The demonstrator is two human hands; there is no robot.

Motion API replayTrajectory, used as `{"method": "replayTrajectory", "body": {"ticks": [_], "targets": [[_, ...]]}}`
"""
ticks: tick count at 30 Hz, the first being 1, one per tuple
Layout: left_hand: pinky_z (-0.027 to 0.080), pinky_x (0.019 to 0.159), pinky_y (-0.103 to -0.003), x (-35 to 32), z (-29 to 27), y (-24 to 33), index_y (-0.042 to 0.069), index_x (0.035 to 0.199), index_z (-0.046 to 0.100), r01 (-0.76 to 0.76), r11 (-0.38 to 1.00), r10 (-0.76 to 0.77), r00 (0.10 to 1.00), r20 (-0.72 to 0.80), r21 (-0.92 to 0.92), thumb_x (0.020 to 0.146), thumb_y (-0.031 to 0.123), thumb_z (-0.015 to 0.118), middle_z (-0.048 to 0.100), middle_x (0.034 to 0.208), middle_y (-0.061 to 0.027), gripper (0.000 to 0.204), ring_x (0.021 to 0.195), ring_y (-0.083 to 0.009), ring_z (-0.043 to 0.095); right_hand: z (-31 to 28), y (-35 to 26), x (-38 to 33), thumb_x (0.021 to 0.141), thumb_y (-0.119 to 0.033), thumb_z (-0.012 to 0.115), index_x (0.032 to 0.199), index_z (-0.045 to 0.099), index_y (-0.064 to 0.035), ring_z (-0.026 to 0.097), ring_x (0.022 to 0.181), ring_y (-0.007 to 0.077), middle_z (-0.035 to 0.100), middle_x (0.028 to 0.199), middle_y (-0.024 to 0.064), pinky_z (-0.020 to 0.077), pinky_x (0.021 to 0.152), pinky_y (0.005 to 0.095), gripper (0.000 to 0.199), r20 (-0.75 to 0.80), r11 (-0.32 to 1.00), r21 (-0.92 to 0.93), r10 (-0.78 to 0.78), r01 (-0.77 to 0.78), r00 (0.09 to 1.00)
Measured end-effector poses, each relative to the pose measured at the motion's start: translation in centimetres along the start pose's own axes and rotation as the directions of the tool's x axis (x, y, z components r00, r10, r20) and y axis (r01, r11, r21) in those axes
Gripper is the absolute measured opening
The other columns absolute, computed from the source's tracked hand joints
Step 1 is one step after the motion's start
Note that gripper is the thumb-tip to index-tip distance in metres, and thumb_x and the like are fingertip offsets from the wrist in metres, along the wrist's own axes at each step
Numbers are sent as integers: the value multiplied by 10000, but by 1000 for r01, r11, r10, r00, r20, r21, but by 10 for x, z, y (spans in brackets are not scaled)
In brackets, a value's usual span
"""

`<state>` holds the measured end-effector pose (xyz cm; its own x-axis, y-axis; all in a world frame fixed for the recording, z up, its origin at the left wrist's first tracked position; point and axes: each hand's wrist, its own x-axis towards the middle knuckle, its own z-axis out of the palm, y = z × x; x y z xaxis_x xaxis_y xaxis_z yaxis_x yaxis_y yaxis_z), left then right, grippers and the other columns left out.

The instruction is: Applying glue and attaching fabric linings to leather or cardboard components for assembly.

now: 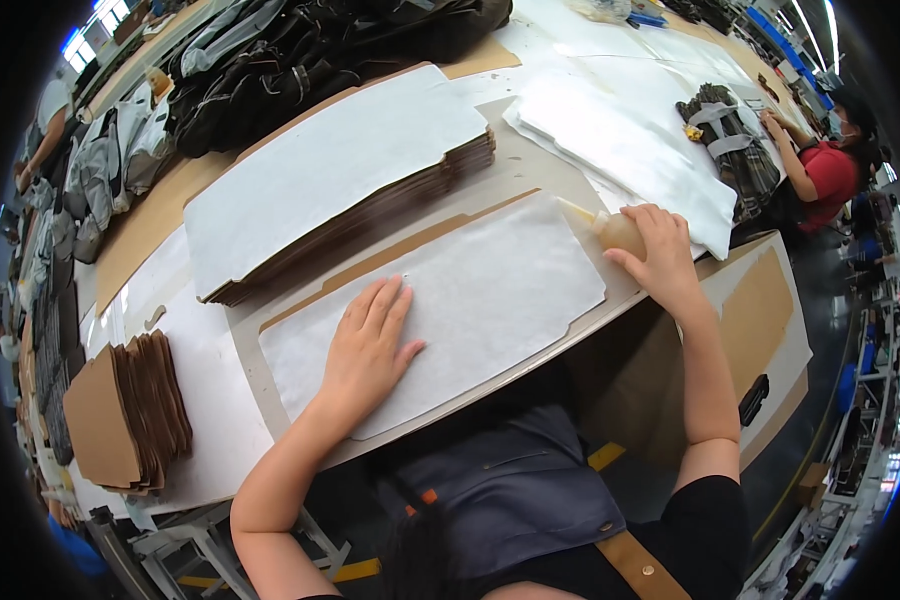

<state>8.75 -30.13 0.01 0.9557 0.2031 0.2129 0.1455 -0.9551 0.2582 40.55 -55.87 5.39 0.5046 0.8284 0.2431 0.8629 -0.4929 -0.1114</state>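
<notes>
In front of me a white sheet (480, 300) lies on a slightly larger brown board (345, 283), whose far edge shows beyond it. My left hand (370, 340) rests flat on the left part of the sheet, fingers stretched out. At the sheet's far right corner my right hand (668, 262) grips a translucent squeeze bottle (622, 237) holding something yellowish. The bottle is tilted on its side. Its pointed nozzle reaches left over the sheet's edge; whether the tip touches cannot be made out.
Just beyond stands a tall stack of white-topped brown boards (340, 165). Smaller brown pieces (100, 420) are piled at the left. White sheets (620, 150) lie at the far right, near a strapped dark bundle (735, 150). Dark garments (320, 60) heap at the back. A person in red (832, 180) works on the right.
</notes>
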Motion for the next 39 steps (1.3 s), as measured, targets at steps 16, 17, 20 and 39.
{"method": "replayTrajectory", "body": {"ticks": [16,17,20,39], "targets": [[358,1147,-455,1,2,1,-10,1434,472,-12,1000,12,1000,5,0,887,260,725,455,1491,-175,661,1387,-359,415,69,-74,25,981,-575,527,1591,182,10,147,1558,304,162,1674,187,145,1262,450,913,233,931,161,-357,326,905],[354,1154,-454,1,1,2,-4,1445,457,-14,1000,14,1000,6,-15,881,234,728,443,1500,-174,669,1394,-365,408,70,-74,26,981,-575,527,1591,182,10,147,1558,304,162,1674,187,145,1262,450,913,230,929,163,-362,331,903],[348,1153,-457,0,0,1,0,1445,460,-12,1000,12,1000,6,-3,883,239,727,439,1503,-174,666,1396,-364,405,71,-62,25,985,-628,473,1592,179,10,140,1558,310,159,1674,189,124,1263,455,928,231,955,86,-297,285,926],[359,1134,-458,3,-6,4,2,1417,479,-8,1000,8,1000,22,11,879,232,734,459,1484,-161,638,1379,-357,422,46,-43,-35,944,-675,501,1549,226,94,143,1555,336,182,1654,241,122,1258,481,1017,223,994,-13,-105,110,969]]}}
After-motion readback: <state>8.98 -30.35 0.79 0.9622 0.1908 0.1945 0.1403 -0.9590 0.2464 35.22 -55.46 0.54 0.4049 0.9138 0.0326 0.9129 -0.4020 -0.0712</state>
